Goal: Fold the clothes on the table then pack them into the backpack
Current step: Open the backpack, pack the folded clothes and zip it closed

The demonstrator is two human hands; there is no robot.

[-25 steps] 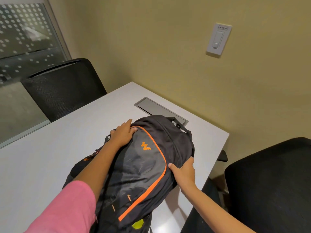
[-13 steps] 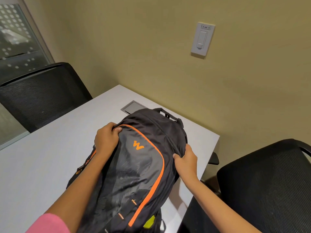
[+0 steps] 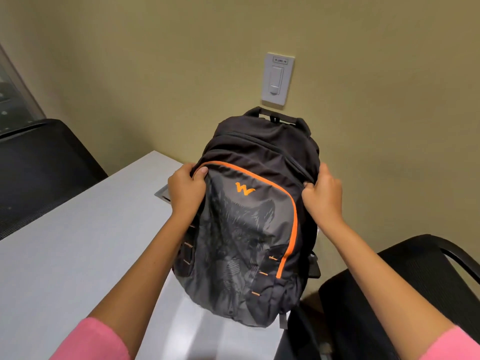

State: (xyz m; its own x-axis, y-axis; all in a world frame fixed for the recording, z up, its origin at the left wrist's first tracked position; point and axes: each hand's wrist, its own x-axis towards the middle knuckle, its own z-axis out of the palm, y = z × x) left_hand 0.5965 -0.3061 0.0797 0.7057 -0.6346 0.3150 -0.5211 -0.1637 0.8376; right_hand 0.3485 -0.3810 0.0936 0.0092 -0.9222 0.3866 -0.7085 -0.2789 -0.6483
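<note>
1. Black-and-grey fabric backpack with orange piping [image 3: 249, 229], upright, its base at the near corner of the pale grey counter [image 3: 78, 242]; zips appear closed, contents not visible.
2. Left hand [image 3: 185, 193]: fingers curled over the pack's upper left edge, thumb on the orange piping, clamped on the fabric.
3. Right hand [image 3: 323, 196]: fingers pinching the upper right edge.
4. Between the two sets of fingers: orange logo and grey animal print.
5. Beyond the fingers: carry handle, white wall switch [image 3: 277, 79].
6. Black mesh chairs to either side [image 3: 39, 172] [image 3: 405, 276].
</note>
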